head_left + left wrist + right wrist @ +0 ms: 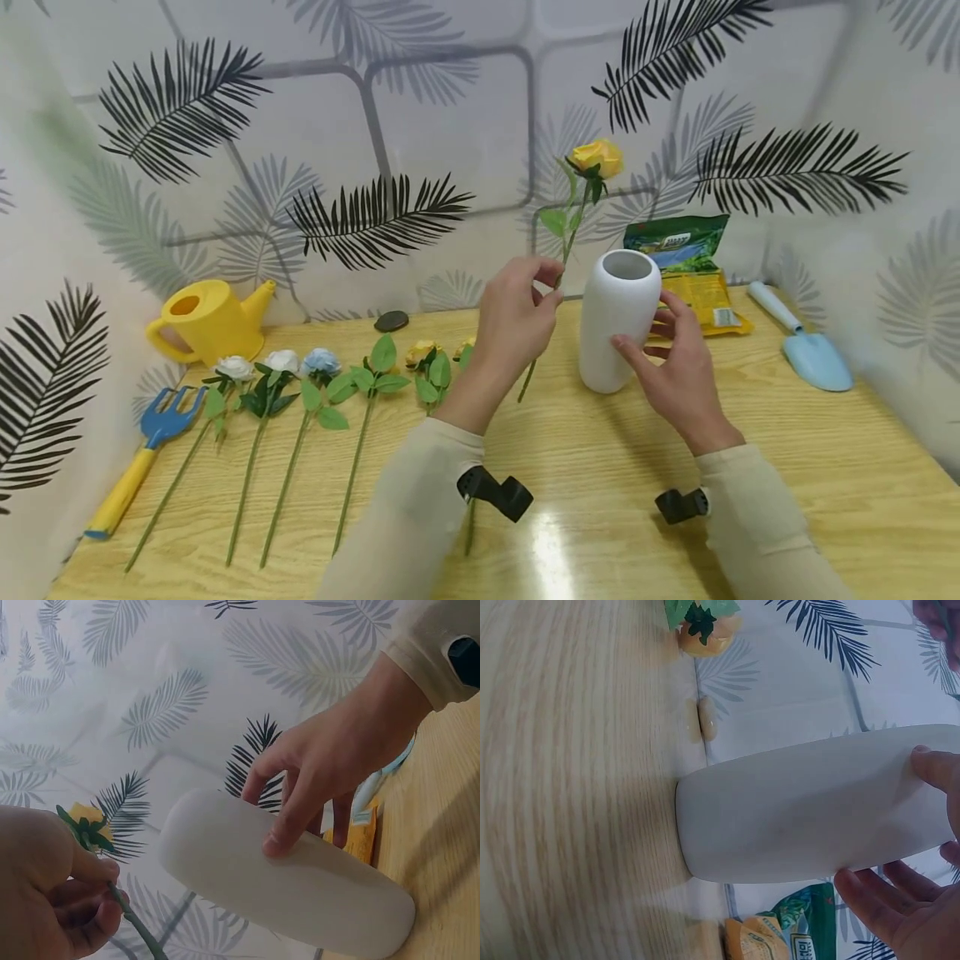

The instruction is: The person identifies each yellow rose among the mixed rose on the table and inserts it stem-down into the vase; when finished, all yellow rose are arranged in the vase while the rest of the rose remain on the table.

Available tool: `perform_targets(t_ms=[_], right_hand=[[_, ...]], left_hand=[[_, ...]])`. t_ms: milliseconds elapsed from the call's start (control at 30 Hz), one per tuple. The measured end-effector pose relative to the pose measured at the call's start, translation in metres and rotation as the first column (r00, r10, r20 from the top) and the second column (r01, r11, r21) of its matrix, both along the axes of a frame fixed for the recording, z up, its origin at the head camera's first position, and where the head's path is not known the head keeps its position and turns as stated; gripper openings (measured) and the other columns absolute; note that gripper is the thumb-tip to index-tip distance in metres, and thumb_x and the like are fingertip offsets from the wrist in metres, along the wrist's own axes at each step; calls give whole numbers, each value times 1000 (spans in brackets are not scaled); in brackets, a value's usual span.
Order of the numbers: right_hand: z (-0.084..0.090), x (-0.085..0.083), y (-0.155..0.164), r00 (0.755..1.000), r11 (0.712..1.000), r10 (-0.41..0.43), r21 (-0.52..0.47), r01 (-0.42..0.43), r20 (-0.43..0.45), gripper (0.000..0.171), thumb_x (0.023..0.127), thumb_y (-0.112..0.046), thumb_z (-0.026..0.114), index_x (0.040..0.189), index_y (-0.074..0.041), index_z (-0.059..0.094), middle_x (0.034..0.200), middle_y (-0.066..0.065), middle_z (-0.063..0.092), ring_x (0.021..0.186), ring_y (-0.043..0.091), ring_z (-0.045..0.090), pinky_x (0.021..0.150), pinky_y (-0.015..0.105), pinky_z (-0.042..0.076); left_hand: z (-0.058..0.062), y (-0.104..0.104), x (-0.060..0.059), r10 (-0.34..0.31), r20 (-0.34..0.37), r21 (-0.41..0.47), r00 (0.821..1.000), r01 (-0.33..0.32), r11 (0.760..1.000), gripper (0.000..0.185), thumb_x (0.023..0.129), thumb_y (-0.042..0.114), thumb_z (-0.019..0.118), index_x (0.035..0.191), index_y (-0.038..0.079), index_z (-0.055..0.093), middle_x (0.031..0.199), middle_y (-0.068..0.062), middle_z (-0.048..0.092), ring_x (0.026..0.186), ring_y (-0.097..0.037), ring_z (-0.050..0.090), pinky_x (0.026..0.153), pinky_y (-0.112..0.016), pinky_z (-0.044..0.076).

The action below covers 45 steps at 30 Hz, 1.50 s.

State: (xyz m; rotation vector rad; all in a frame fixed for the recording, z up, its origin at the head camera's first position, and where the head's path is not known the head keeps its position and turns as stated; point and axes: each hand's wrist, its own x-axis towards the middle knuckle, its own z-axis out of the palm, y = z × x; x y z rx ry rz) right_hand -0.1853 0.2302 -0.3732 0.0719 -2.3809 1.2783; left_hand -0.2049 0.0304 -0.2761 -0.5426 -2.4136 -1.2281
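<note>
My left hand pinches the stem of a yellow rose, holding it upright just left of the white vase, bloom above the rim. My right hand rests on the vase's side with thumb and fingers loosely spread around it; the vase stands on the wooden table. Behind it a green and yellow bag leans on the wall, its print too small for me to read. A blue trowel lies to the right; more roses, a fork and a yellow watering can lie left
</note>
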Motion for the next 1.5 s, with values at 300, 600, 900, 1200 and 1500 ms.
perform_targets(t_ms=[300,600,900,1200,1500], right_hand=[[-2,-1,2,1000,1000,2,7,-1,-26,79,94,-24,73,155,-8,27,141,25,49,120,42,58,94,59,55],[-4,-1,4,1000,1000,2,4,-2,-11,79,95,-26,72,156,-8,26,141,24,49,121,42,58,95,58,55],[-6,-2,5,1000,1000,5,6,-5,-4,79,95,-27,71,156,-8,25,142,25,48,122,42,57,94,58,55],[-4,-4,5,1000,1000,13,-7,-13,-13,80,94,-25,73,156,-7,26,141,25,49,120,41,58,93,57,56],[-1,-1,4,1000,1000,7,-2,-7,27,80,95,-26,71,157,-6,24,145,24,45,124,41,55,97,56,54]], left_hand=[[21,23,-17,-142,-65,-5,988,142,990,24,92,0,70,115,2,70,108,-12,72,74,-20,64,67,-16,48],[31,41,-31,-184,-51,34,982,185,982,24,93,3,69,118,3,69,111,-10,71,77,-18,67,71,-16,52],[47,57,-36,-210,-89,96,974,218,971,22,95,4,67,118,4,69,110,-10,71,75,-17,64,69,-15,50],[71,64,-44,-215,-128,118,968,230,966,24,97,6,66,120,4,66,114,-9,70,76,-17,64,70,-15,51],[61,72,-51,-149,-203,261,968,200,944,22,95,5,69,116,3,67,112,-9,70,78,-18,66,72,-13,51]])
